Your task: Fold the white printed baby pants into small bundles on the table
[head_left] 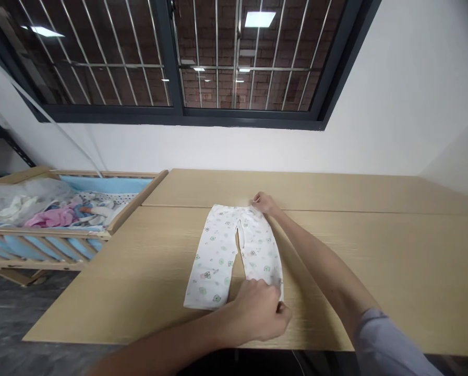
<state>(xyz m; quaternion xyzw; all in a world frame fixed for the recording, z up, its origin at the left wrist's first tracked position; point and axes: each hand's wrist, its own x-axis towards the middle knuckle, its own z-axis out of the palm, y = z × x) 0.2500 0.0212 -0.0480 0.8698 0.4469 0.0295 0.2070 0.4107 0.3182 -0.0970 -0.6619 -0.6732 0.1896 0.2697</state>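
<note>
A small pair of white printed pants (218, 250) lies flat on the wooden table (132, 271), waistband toward the wall and legs toward me. My left hand (259, 308) reaches across in front of me and is closed at the hem of the right-hand leg, covering part of that hem. At the far end, my right hand (264, 202) pinches the right corner of the waistband. The two legs lie slightly apart, and a strip of table shows between them.
At the left stands a wooden crib (135, 203) with blue lining, piled with clothes and fabric (57, 215). A white wall (218, 149) and a barred window (237, 62) rise behind the table. A seam runs across the tabletop near the back.
</note>
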